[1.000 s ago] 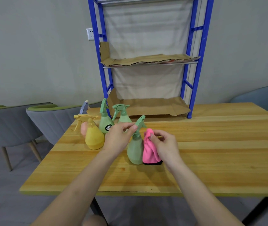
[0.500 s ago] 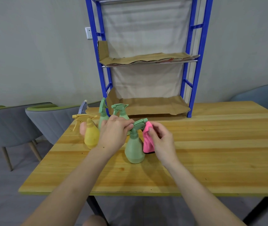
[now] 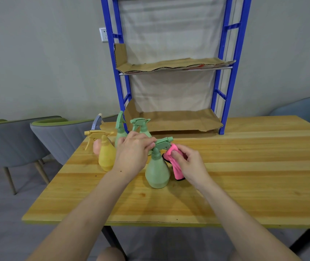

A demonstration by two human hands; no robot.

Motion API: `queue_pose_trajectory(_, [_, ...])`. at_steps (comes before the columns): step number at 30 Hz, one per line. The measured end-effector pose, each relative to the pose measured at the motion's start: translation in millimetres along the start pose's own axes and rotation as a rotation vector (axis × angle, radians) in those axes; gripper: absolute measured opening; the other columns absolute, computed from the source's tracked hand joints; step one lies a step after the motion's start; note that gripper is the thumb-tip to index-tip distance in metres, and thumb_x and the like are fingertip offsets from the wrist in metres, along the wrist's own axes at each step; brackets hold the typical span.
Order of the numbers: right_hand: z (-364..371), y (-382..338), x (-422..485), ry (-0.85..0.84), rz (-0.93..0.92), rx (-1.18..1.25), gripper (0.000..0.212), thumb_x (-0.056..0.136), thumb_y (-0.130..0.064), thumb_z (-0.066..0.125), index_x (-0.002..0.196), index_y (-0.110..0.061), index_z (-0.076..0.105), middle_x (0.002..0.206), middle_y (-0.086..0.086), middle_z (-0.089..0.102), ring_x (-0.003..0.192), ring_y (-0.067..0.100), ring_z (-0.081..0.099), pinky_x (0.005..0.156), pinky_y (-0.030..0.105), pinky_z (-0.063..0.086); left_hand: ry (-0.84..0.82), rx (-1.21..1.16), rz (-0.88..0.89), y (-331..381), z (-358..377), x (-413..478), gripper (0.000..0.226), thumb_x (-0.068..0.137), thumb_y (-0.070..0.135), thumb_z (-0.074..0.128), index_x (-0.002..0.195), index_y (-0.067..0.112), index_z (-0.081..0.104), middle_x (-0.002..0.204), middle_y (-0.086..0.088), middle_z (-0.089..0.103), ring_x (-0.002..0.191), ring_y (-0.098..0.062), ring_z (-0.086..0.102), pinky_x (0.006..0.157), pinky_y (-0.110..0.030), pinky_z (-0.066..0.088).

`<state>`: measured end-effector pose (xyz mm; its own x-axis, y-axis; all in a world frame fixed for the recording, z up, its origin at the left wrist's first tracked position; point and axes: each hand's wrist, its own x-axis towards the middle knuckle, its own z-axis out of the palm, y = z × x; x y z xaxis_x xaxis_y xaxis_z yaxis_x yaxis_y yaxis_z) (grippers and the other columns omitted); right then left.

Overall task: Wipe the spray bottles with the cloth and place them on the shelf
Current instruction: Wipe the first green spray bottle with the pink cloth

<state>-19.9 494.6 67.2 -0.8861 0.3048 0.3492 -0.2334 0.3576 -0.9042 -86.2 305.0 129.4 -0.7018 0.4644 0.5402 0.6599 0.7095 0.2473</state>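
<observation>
Left hand (image 3: 133,152) fingers pinch the spray head of the green bottle (image 3: 157,171). Right hand (image 3: 191,165) fingers grip the pink cloth (image 3: 176,171) against its nozzle. Hard rubbing could topple it onto the neighbouring bottles (image 3: 106,159).

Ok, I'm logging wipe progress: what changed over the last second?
The right hand lifted the pink cloth from beside the near green bottle up against its nozzle, which has turned rightward. The left hand keeps gripping the spray head. The bottle stays standing on the table; the other bottles unmoved.
</observation>
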Motion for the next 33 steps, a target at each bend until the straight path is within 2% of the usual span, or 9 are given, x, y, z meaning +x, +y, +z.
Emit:
queue_pose_trajectory(3, [3,-6,3,0.004,0.007,0.053,0.018,0.103,-0.017,0.067,0.115,-0.024,0.078,0.101,-0.007,0.079,0.096,0.014,0.073,0.087,0.044,0.062,0.01,-0.004,-0.006,1,1,-1,0.023,0.106,0.029,0.058,0.119,0.029,0.077,0.099,0.01,0.068,0.108,-0.021,0.054,0.087,-0.036,0.027])
queue_pose_trajectory(7, [5,-9,3,0.015,-0.007,0.119,0.018,0.102,-0.014,0.068,0.113,-0.024,0.078,0.102,-0.009,0.079,0.098,0.011,0.074,0.087,0.034,0.062,0.017,-0.01,-0.009,4,2,-2,0.023,0.106,0.027,0.058,0.12,0.028,0.077,0.096,0.009,0.066,0.105,-0.021,0.054,0.087,-0.037,0.028])
queue_pose_trajectory(11, [-1,1,-1,-0.009,-0.003,0.049,0.022,0.102,-0.016,0.068,0.118,-0.03,0.076,0.103,-0.012,0.079,0.097,0.008,0.073,0.083,0.031,0.059,0.016,0.01,-0.016,4,1,-3,0.024,0.107,0.029,0.057,0.121,0.03,0.076,0.098,0.008,0.067,0.106,-0.021,0.054,0.09,-0.039,0.032])
queue_pose_trajectory(15, [-7,1,-1,-0.015,0.031,-0.036,0.022,0.101,-0.02,0.069,0.114,-0.037,0.074,0.097,-0.017,0.078,0.091,0.002,0.071,0.079,0.029,0.059,0.015,0.01,-0.021,4,2,-3,0.025,0.107,0.028,0.057,0.122,0.029,0.076,0.099,0.006,0.067,0.105,-0.021,0.055,0.091,-0.042,0.036])
queue_pose_trajectory(19, [-3,-10,2,-0.011,0.012,-0.017,0.014,0.1,-0.022,0.071,0.107,-0.031,0.078,0.094,-0.016,0.078,0.089,0.004,0.072,0.077,0.029,0.06,0.02,-0.01,-0.024,3,5,-3,0.024,0.106,0.025,0.058,0.12,0.028,0.077,0.096,0.007,0.065,0.103,-0.022,0.056,0.089,-0.042,0.037])
queue_pose_trajectory(24, [3,-10,2,0.0,-0.024,0.027,0.015,0.101,-0.019,0.07,0.112,-0.024,0.079,0.097,-0.009,0.079,0.092,0.009,0.073,0.078,0.029,0.06,0.031,-0.002,-0.026,2,7,-3,0.024,0.106,0.026,0.059,0.12,0.029,0.077,0.095,0.006,0.066,0.102,-0.022,0.058,0.087,-0.04,0.034])
queue_pose_trajectory(27, [-3,1,-1,-0.005,0.018,-0.024,0.021,0.101,-0.02,0.07,0.12,-0.026,0.076,0.101,-0.015,0.078,0.095,0.001,0.071,0.082,0.026,0.058,0.033,0.011,-0.024,4,7,-3,0.024,0.107,0.027,0.057,0.122,0.029,0.076,0.099,0.006,0.066,0.104,-0.021,0.057,0.088,-0.039,0.033])
queue_pose_trajectory(29, [-8,9,-4,-0.014,0.064,-0.098,0.023,0.101,-0.022,0.07,0.122,-0.029,0.075,0.1,-0.018,0.076,0.092,-0.002,0.069,0.079,0.023,0.055,0.024,0.019,-0.027,7,8,-3,0.026,0.108,0.028,0.055,0.123,0.03,0.075,0.101,0.006,0.066,0.106,-0.021,0.057,0.089,-0.039,0.033])
queue_pose_trajectory(33, [-10,14,-11,0.0,0.122,-0.117,0.024,0.102,-0.024,0.068,0.125,-0.027,0.075,0.102,-0.014,0.076,0.094,0.003,0.07,0.076,0.023,0.055,0.047,0.013,-0.045,5,9,-5,0.024,0.107,0.028,0.056,0.12,0.03,0.076,0.095,0.007,0.063,0.104,-0.021,0.058,0.084,-0.036,0.028])
